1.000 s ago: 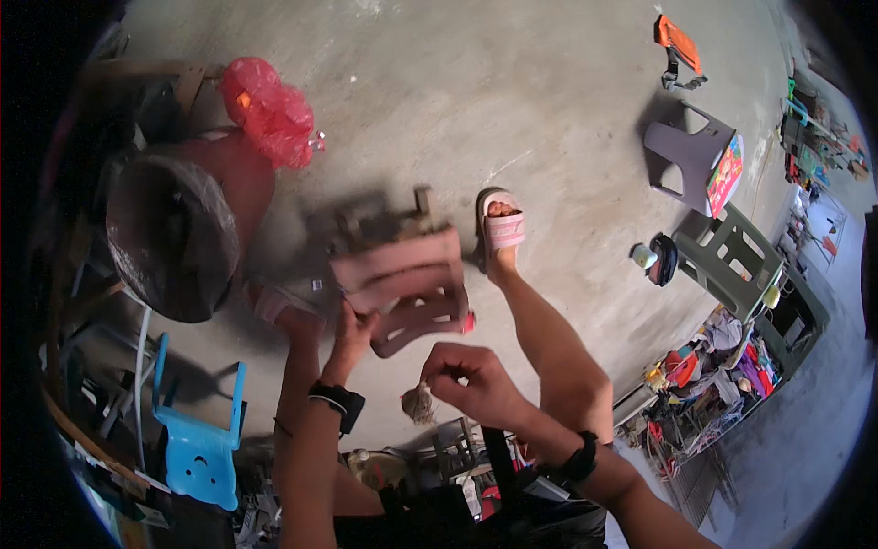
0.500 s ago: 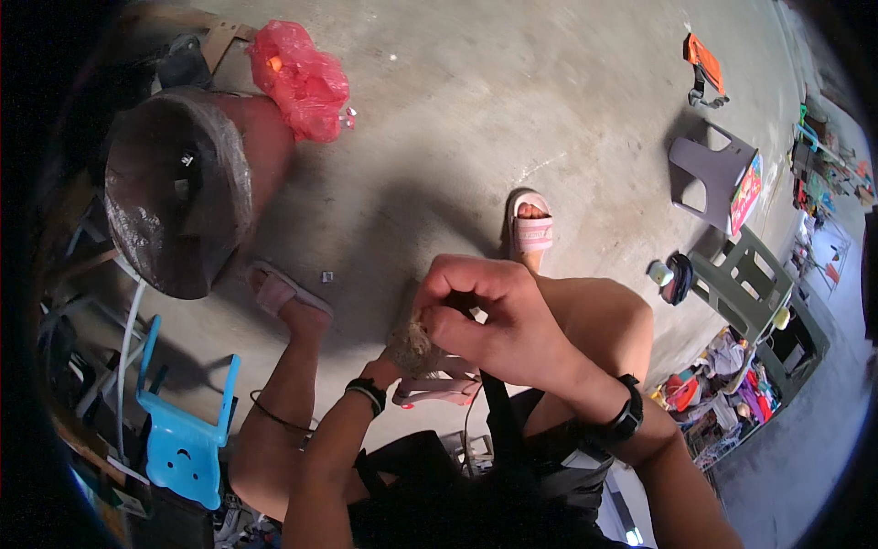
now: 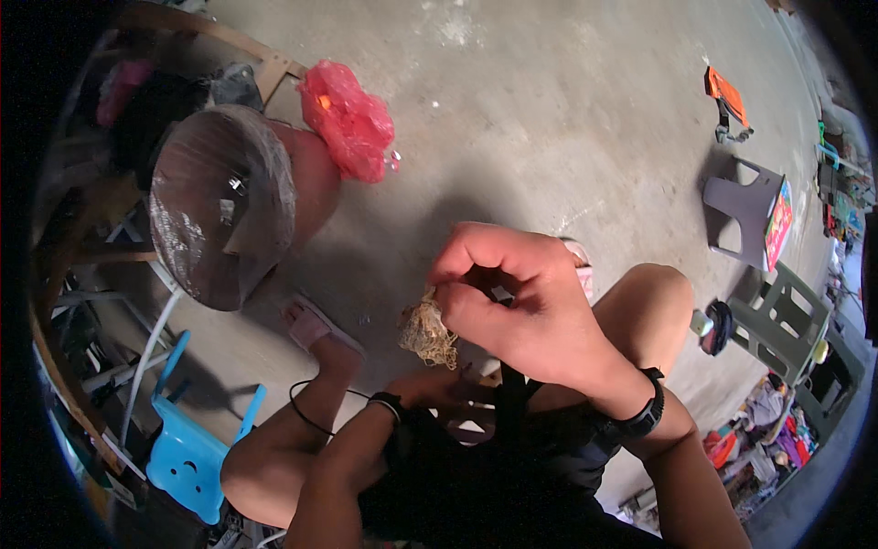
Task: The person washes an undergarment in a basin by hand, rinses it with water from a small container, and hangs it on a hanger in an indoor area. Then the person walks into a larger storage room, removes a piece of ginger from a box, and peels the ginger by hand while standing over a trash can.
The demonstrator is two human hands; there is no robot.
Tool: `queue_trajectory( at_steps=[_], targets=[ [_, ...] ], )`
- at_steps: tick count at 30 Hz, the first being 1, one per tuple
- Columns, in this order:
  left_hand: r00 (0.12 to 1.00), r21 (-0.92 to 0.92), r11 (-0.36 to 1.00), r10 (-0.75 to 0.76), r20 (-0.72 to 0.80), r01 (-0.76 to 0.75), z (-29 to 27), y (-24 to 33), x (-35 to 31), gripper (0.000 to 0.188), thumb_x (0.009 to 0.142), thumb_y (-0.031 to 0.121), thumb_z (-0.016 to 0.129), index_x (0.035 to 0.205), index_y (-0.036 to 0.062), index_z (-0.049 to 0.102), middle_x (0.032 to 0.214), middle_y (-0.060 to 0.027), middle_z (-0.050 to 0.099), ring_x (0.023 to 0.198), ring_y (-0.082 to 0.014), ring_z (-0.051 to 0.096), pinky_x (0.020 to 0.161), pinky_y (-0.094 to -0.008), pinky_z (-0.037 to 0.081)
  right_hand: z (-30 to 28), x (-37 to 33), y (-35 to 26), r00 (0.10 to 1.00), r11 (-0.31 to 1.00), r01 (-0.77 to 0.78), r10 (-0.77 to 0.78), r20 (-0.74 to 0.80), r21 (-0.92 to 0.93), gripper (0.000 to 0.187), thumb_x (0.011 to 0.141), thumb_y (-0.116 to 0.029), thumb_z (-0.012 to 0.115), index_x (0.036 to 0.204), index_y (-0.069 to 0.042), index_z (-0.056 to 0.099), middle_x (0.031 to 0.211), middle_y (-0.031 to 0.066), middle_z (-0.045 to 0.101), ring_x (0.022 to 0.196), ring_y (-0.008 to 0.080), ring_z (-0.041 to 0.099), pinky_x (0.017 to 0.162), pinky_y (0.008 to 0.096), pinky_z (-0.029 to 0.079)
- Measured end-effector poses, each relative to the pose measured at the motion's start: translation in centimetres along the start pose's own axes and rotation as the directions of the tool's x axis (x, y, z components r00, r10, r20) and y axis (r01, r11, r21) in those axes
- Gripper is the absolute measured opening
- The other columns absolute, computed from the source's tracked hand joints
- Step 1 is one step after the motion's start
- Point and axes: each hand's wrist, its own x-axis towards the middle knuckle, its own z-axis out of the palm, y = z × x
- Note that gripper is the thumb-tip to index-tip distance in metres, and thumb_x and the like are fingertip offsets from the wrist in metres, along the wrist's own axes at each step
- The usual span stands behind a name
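No lettering, number or brand can be read. At the right of the frame, the grey stool [image 3: 736, 206] bears a red panel [image 3: 777, 226] with multicoloured printing, turned too steeply and too small to make out. At the lower left, the blue chair [image 3: 186, 471] shows a simple smiling-face sign, two eyes and a curved mouth. The striped sandal [image 3: 583, 274], partly hidden behind the right hand [image 3: 521, 302], shows nothing legible on its strap.
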Motion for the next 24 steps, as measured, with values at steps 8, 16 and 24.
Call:
queue_trajectory(
  at_steps=[8, 16, 24],
  targets=[
    [0.982, 0.034, 0.998, 0.052, -0.184, -0.047, 1.4, -0.4, 0.1, 0.055, 0.079, 0.03, 0.065, 0.128, 0.0147, 0.046, 0.124, -0.0094, 0.053, 0.112, -0.0259, 0.051, 0.093, -0.0374, 0.041, 0.6, -2.3, -0.5, 0.988, 0.99, 0.143, -0.142, -0.066, 0.018, 0.004, 0.078, 0.002, 0.055, 0.074, 0.001, 0.057, 0.068, -0.0032, 0.054, 0.065, 0.0012, 0.047, 0.057, 0.0175, 0.039],
    [0.989, -0.029, 0.991, -0.132, -0.066, 0.13, 0.8, -2.0, 0.5, 0.048, 0.08, 0.031, 0.063, 0.122, 0.0103, 0.051, 0.114, -0.0111, 0.057, 0.099, -0.0246, 0.055, 0.085, -0.0375, 0.043, 3.7, -3.6, 1.6, 0.954, 0.964, 0.262, -0.265, -0.14, -0.042, 0.015, 0.075, -0.006, 0.06, 0.063, -0.001, 0.053, 0.059, -0.0039, 0.049, 0.057, 0.0031, 0.043, 0.052, 0.0211, 0.036],
    [-0.063, -0.313, 0.789, -0.331, -0.942, 0.529, -1.5, -10.1, -5.0, 0.025, 0.081, 0.023, 0.056, 0.088, 0.0, 0.062, 0.088, -0.0178, 0.063, 0.085, -0.0341, 0.059, 0.079, -0.0396, 0.046, 4.9, -5.3, 2.2, 0.951, 0.95, 0.273, -0.29, -0.106, -0.15, 0.009, 0.077, -0.005, 0.059, 0.07, 0.0, 0.056, 0.064, -0.005, 0.052, 0.06, 0.0022, 0.044, 0.053, 0.0196, 0.035]
  ],
)
